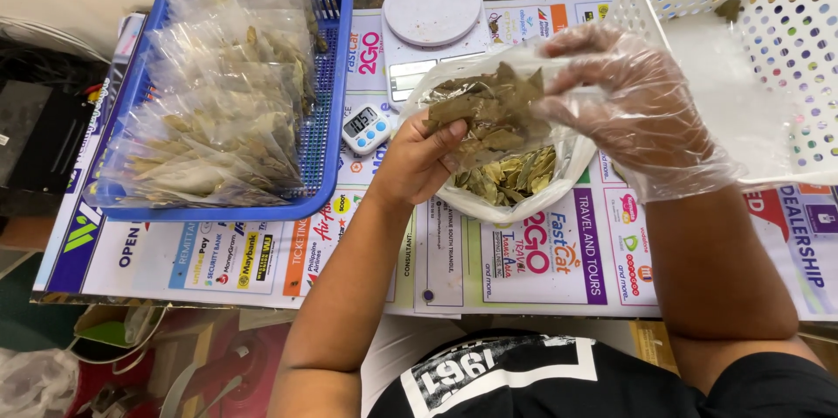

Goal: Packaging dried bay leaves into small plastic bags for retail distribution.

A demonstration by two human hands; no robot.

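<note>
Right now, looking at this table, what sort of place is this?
Probably a small shop's packing station for dried leaves. A blue basket holds filled clear packets, a white scale and a small timer sit on the poster-covered table, and the left hand and gloved right hand fill a plastic bag.

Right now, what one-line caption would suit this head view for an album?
Bare left hand and gloved right hand fill a clear bag with dried leaves before a scale.

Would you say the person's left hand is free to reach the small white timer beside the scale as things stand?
Probably not at once: the left hand holds the clear bag of dried leaves. The timer lies close by, uncovered, with nothing between.
</note>
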